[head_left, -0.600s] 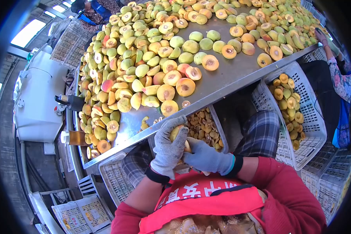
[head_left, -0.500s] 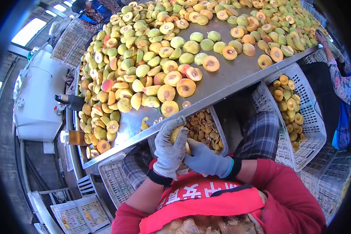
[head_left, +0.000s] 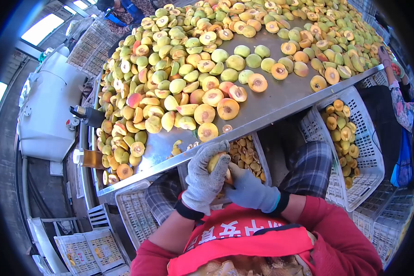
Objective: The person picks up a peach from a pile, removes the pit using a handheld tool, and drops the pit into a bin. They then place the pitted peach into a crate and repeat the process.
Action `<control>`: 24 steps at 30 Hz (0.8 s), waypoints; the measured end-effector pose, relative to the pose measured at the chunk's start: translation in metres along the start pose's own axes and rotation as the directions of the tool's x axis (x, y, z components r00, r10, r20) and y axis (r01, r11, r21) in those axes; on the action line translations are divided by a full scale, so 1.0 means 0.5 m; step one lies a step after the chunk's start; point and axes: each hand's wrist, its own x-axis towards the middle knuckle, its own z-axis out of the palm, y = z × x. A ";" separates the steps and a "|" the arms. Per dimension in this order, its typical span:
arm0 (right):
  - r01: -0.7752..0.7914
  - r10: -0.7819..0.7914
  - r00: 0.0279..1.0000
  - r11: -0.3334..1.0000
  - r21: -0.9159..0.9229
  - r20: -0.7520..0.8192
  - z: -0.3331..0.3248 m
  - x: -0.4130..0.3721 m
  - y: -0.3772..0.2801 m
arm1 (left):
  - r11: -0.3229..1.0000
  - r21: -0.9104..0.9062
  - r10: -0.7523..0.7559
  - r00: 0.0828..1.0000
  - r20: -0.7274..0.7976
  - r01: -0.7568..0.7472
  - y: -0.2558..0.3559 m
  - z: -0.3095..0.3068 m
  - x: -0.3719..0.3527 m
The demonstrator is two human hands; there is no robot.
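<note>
My left hand [head_left: 204, 177], in a grey knitted glove, is closed around a yellow-green peach half [head_left: 213, 162]. Against it is my right hand [head_left: 253, 189], in a blue-grey coated glove, its fingers closed at the lower right of the fruit. Whatever the right fingers grip is hidden. Both hands are in front of the near edge of a metal table [head_left: 273, 96], where many halved peaches [head_left: 206, 113] lie heaped, several with the stone showing. Beneath the hands, a crate holds small brown and yellow pieces [head_left: 246, 156], partly covered by the gloves.
The table's raised metal rim [head_left: 303, 102] runs diagonally ahead of me. To the right stands a white crate [head_left: 365, 147] of peach halves. An orange-brown bottle [head_left: 91, 158] and a black cylinder [head_left: 89, 115] are at the left edge. Another person's gloved hand [head_left: 384, 56] reaches in far right.
The view has shifted slightly, so the table and fruit appear farther right and lower. My hands stay together at the same peach half, with the right fingers higher beside it.
</note>
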 end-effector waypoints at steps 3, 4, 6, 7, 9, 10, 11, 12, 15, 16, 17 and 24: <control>0.107 -0.097 0.992 0.986 0.124 -0.081 0.026 -0.002 0.021 | 0.989 -0.122 0.066 0.990 -0.122 -0.081 -0.016 0.018 -0.011; 0.135 -0.119 0.989 0.971 0.197 -0.090 0.034 -0.002 0.023 | 0.978 -0.207 -0.010 0.990 -0.140 -0.019 -0.009 0.022 -0.014; -0.008 0.010 1.000 0.931 0.365 -0.003 0.026 0.000 0.006 | 0.948 -0.318 -0.081 0.987 -0.141 0.032 -0.008 0.029 -0.016; -0.182 0.147 0.983 0.879 0.441 0.112 0.005 -0.005 -0.027 | 0.928 -0.368 -0.113 0.983 -0.141 0.054 -0.009 0.028 -0.016; -0.364 0.257 0.927 0.795 0.484 0.274 -0.017 -0.002 -0.055 | 0.907 -0.410 -0.144 0.986 -0.089 0.096 -0.020 0.015 -0.016; -0.376 0.251 0.918 0.795 0.477 0.307 -0.025 0.001 -0.060 | 0.899 -0.423 -0.152 0.986 -0.066 0.110 -0.021 0.009 -0.018; -0.339 0.223 0.929 0.830 0.443 0.294 -0.024 0.004 -0.050 | 0.890 -0.437 -0.158 0.987 -0.038 0.126 -0.022 0.005 -0.016; -0.300 0.194 0.940 0.863 0.407 0.281 -0.024 0.006 -0.041 | 0.910 -0.398 -0.142 0.989 -0.038 0.116 -0.026 0.001 -0.016; -0.067 0.007 0.985 0.938 0.342 0.172 -0.001 0.011 0.025 | 0.925 -0.350 -0.163 0.986 -0.019 0.147 -0.034 -0.003 -0.016; -0.024 -0.014 0.989 0.967 0.255 0.147 0.005 0.014 0.044 | 0.925 -0.342 -0.184 0.983 -0.024 0.165 -0.031 -0.003 -0.016; 0.013 -0.034 0.992 0.986 0.166 0.124 0.009 0.013 0.062 | 0.923 -0.336 -0.209 0.978 -0.028 0.188 -0.026 -0.001 -0.020; -0.359 0.244 0.893 0.894 0.270 0.377 -0.014 0.007 0.008 | 0.965 -0.209 -0.177 0.983 -0.056 0.162 -0.052 0.006 -0.044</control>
